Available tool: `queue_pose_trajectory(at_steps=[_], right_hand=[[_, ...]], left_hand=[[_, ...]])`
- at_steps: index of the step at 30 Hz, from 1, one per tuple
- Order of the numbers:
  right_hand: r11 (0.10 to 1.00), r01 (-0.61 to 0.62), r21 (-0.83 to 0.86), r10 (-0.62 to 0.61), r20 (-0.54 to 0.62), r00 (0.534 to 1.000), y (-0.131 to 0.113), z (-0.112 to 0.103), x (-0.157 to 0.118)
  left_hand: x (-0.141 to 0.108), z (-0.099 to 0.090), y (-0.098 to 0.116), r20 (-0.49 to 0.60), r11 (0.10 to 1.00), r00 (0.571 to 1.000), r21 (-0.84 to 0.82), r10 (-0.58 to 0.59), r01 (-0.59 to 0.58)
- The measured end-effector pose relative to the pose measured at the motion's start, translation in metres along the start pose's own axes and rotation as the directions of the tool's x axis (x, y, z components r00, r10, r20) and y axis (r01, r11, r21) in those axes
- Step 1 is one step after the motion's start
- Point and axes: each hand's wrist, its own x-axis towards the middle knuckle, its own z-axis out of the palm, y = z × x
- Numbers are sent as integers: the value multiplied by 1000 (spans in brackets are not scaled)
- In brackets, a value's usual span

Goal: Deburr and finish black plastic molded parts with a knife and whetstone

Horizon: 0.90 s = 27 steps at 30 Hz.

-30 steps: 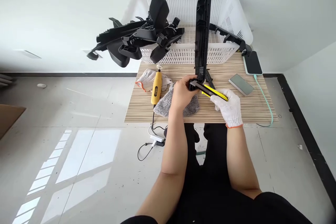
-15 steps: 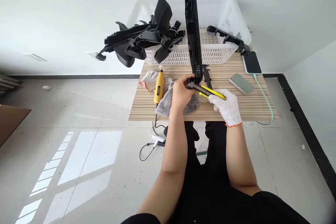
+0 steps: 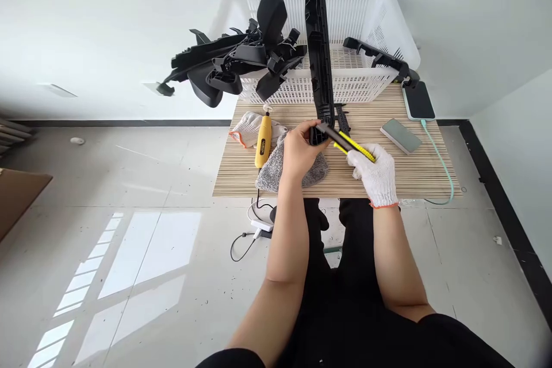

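Note:
My bare left hand [image 3: 299, 151] grips the near end of a long black plastic trim piece [image 3: 318, 52], which extends away over the basket. In my right hand [image 3: 373, 168], wearing a white knit glove with an orange cuff, is a yellow and black utility knife [image 3: 351, 144]. Its dark front end points at the trim piece close to my left fingers; I cannot tell whether it touches. Beneath my left hand lies a grey cloth [image 3: 272, 172]. Just beyond the knife, a black caliper [image 3: 342, 119] rests on the slatted table [image 3: 418, 178].
A white plastic basket [image 3: 357, 77] stands at the back, with black plastic parts [image 3: 241, 57] hanging over its left and another black part [image 3: 383, 60] at right. A yellow rotary tool [image 3: 263, 142] lies beside a white glove [image 3: 248, 126]. Rightward are a grey-green box [image 3: 401, 136] and a phone [image 3: 418, 102].
The knife's front end has shifted slightly up and right along the trim piece, and my gloved hand has moved a little right. My left hand keeps its hold. The whole view has shifted slightly.

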Motion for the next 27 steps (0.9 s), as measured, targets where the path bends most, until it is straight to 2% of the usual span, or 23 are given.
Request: queue_pose_trajectory(at_steps=[2, 5, 9, 12, 16, 19, 20, 23, 27], right_hand=[[999, 0, 34, 1, -49, 999, 0, -1, 0], [999, -31, 27, 30, 42, 999, 1, -5, 1], [1000, -9, 24, 10, -36, 999, 2, -8, 1], [999, -31, 45, 29, 44, 999, 2, -7, 1], [999, 6, 47, 0, -113, 994, 2, -5, 1], [998, -49, 39, 49, 17, 999, 0, -5, 1], [998, -60, 37, 59, 26, 998, -1, -4, 1], [995, -59, 74, 64, -57, 996, -3, -3, -1], [988, -129, 89, 127, 25, 992, -4, -3, 0]], left_hand=[[0, 0, 0, -4, 1000, 1000, 11, 0, 0], [0, 0, 0, -14, 1000, 1000, 18, 9, -9], [-1, -2, -2, -23, 997, 1000, 81, 19, -17], [-1, -3, -2, -19, 997, 999, 78, 27, -25], [-2, -3, -1, -14, 998, 1000, 58, 10, -9], [-2, -2, 1, -19, 998, 1000, 67, 10, -9], [-2, -2, 1, -17, 997, 1000, 76, 10, -8], [-2, -2, 1, -6, 995, 1000, 101, 12, -12], [-3, -3, 1, -2, 994, 1000, 102, 28, -27]])
